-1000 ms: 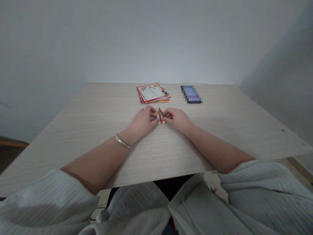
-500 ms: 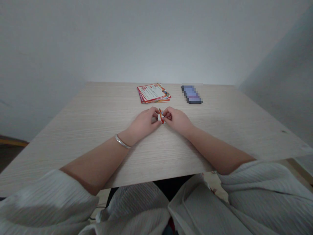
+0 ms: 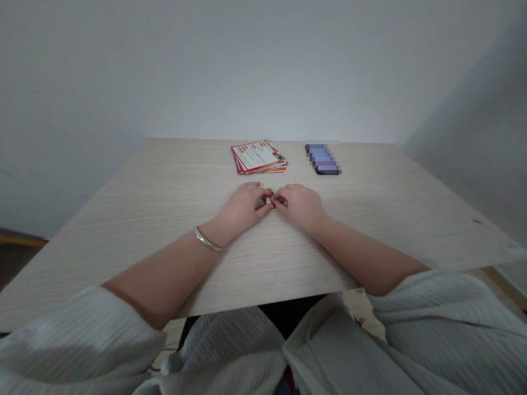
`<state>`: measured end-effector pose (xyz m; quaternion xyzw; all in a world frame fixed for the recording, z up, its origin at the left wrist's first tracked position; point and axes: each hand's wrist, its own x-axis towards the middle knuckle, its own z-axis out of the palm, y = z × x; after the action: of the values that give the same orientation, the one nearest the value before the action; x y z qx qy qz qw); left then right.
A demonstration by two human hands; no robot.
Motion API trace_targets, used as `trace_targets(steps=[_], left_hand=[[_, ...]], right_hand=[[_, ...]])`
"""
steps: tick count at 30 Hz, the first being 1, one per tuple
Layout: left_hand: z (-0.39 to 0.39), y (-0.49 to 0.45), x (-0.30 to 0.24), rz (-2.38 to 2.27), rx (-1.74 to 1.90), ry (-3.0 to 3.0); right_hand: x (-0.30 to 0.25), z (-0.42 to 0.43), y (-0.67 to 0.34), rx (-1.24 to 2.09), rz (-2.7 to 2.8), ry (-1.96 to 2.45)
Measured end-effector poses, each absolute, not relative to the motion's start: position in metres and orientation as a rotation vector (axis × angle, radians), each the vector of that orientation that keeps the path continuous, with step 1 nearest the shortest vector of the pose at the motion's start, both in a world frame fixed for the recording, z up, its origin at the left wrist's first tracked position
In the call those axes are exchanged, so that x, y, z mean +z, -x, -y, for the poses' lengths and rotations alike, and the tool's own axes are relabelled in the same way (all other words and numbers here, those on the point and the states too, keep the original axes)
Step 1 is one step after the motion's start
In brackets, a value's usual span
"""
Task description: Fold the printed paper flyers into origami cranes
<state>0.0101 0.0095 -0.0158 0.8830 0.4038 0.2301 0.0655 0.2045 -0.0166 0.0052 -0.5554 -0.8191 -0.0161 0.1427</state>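
Now, silver bracelet (image 3: 206, 240): circles the left wrist, above the pale wooden table (image 3: 247, 269).
Left hand (image 3: 247, 207): thumb and forefinger arch toward each other, with a gap behind their tips; the tips appear to pinch the paper piece.
Printed sheets (image 3: 257, 156): a loosely fanned stack beyond the hands, touching neither.
Paper piece (image 3: 270, 192): small and bright, between both hands' fingertips; mostly covered, so its form is unclear.
Crease at the fingertips: the step in hand looks like folding or pressing; the next move seems to call for one hand steadying the piece while the other lines up an edge.
Right hand (image 3: 300, 206): fingers bunched together, thumb and forefinger apparently clamped on the piece.
Phone (image 3: 323, 159): flat beyond the right hand, its screen pixelated.
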Motion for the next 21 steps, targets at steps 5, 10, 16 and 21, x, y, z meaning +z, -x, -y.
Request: trace_targets(steps=[5,10,16,21], left_hand=[[-0.012,-0.008,-0.023,-1.207,0.760,-2.759],[-0.013,-0.007,-0.025,-1.172,0.707,-2.792],[-0.011,-0.009,-0.021,-1.144,0.591,-2.816],[-0.008,-0.008,-0.021,-1.177,0.555,-2.791]], right_hand=[[0.005,0.016,-0.205,-0.058,2.381,1.600],[0.004,0.011,-0.207,-0.053,2.425,1.556],[0.004,0.005,-0.208,0.011,2.451,1.462],[-0.004,0.001,-0.211,0.089,2.389,1.397]])
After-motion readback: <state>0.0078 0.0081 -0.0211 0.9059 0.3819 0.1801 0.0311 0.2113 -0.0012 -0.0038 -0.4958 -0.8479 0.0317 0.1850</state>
